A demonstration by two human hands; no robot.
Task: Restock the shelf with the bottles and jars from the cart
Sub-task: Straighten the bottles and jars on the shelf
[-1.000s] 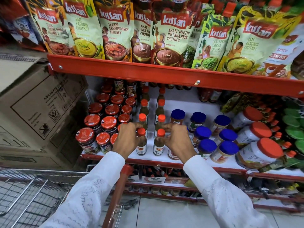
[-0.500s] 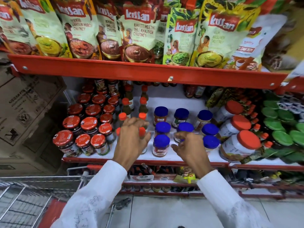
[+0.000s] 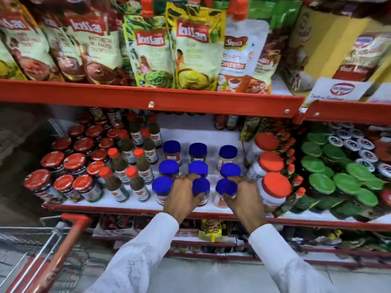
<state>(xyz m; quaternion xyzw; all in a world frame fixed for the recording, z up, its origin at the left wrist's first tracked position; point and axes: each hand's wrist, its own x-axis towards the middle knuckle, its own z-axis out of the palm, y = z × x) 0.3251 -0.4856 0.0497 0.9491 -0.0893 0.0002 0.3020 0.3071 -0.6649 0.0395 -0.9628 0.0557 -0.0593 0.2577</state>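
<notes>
Two blue-lidded jars at the near edge of the shelf [image 3: 135,208] are gripped, one by each hand. The left hand [image 3: 184,195] is curled around the middle front jar [image 3: 201,188], with fingers wrapped over its far side and the thumb at its near right. The right hand [image 3: 243,197] is closed on the right front jar [image 3: 226,188], fingertips [image 3: 232,179] resting past its lid and the thumb pressed below the lid's near rim. Both jars stand upright. More blue-lidded jars [image 3: 171,147] are ranged behind and left of them. Brown bottles with orange caps [image 3: 118,182] are seen further left, and the red-handled cart [image 3: 63,250] is seen at the near left.
</notes>
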